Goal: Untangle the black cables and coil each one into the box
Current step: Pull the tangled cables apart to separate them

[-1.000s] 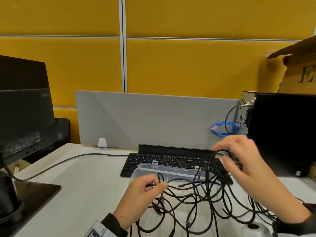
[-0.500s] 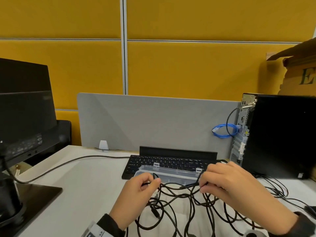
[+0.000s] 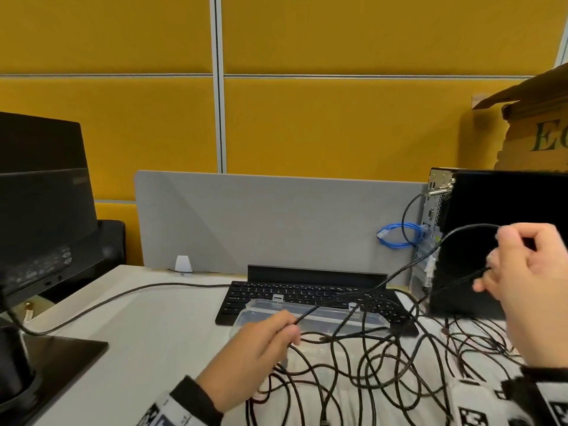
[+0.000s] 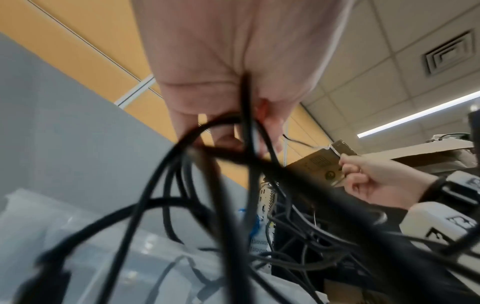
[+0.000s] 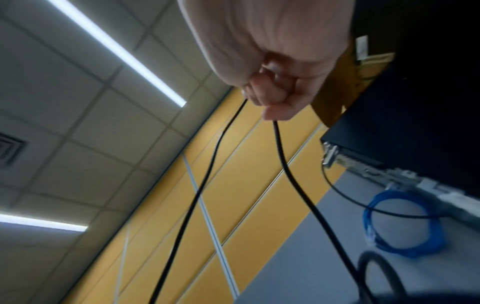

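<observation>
A tangle of thin black cables (image 3: 384,364) lies on the white desk in front of me, partly over a clear plastic box (image 3: 310,315) that sits at the keyboard's near edge. My left hand (image 3: 264,342) stays low by the box's left end and pinches one black cable (image 3: 368,290); its curled fingers (image 4: 223,115) hold that strand. The strand runs up and right to my right hand (image 3: 522,265), raised in front of the computer tower. There the fingers (image 5: 275,96) curl round a loop of the same cable, with two strands (image 5: 202,185) hanging below.
A black keyboard (image 3: 307,293) lies behind the box, a grey divider (image 3: 276,222) behind that. A black computer tower (image 3: 498,241) with a blue cable coil (image 3: 399,238) stands at the right, a cardboard box above it. A monitor (image 3: 43,198) stands at the left, its cord crossing the desk.
My right hand has risen from the tangle up and to the right, drawing one cable out taut. The left hand has kept its pinch beside the box.
</observation>
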Tool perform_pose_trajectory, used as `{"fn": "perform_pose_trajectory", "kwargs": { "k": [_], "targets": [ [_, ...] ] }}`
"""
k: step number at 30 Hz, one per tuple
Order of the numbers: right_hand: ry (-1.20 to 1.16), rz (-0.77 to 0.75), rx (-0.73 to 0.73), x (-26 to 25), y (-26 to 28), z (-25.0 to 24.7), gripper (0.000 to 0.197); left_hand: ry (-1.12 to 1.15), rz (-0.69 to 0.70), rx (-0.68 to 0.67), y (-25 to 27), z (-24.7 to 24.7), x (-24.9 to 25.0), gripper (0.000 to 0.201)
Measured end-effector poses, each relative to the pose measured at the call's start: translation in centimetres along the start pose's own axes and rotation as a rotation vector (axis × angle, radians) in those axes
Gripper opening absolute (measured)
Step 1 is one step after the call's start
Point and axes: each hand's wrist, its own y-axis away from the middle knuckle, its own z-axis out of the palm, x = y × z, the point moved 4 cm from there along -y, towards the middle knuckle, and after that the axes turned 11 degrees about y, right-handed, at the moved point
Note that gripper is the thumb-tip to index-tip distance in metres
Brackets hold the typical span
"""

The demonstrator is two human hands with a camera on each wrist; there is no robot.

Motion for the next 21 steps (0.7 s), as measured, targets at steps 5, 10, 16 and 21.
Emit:
{"fn": "perform_pose_trajectory", "kwargs": {
  "k": [5,10,16,21],
  "targets": [
    [0.82,-0.319,-0.175,-1.9,2.1,3.0,0.048,0.009,0.033,0.092,-0.5,0.1,1.4,0.026],
    [0.815,-0.706,-0.591,-6.0,7.6,9.1,0.039,0.081,0.132,0.136,-0.8,0.7,3.8,0.024],
    [0.294,-0.358,-0.477,-4.9,2.6,6.3,0.021,0.042,0.11,0.11,-0.5,0.1,2.2,0.023],
    [0.076,-0.095,0.111,-0.8,-3.7,-2.6,0.023,0.054,0.031,0.147,-0.6,-1.2,-0.1,0.027]
  ]
}}
